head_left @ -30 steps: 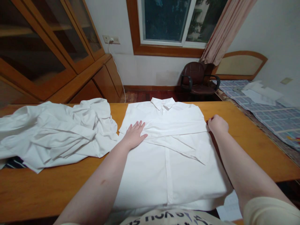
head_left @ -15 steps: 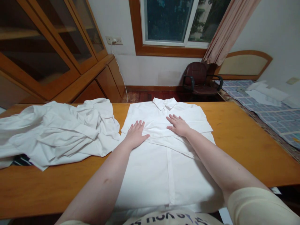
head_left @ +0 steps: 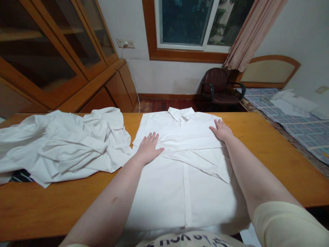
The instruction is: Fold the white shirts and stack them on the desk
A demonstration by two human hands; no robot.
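A white shirt (head_left: 164, 192) lies spread on the wooden table (head_left: 277, 154), its collar at the far edge and its button placket running toward me. Both sleeves are folded across the chest, one tapering to a point on the right. My left hand (head_left: 149, 148) rests flat on the left part of the folded sleeves, fingers spread. Over at the shirt's right shoulder edge, my right hand (head_left: 221, 130) lies palm down with its fingers apart. Neither hand grips the cloth.
To the left, a rumpled heap of white cloth (head_left: 77, 144) covers part of the table, with a dark striped piece (head_left: 22, 176) under it. Beyond the table stand a brown armchair (head_left: 217, 85), a glass-doored cabinet (head_left: 110, 79) and, at right, a bed (head_left: 298, 127).
My right hand has slid right across the shirt, from near the middle of the chest to the right shoulder edge. My left hand has stayed in place.
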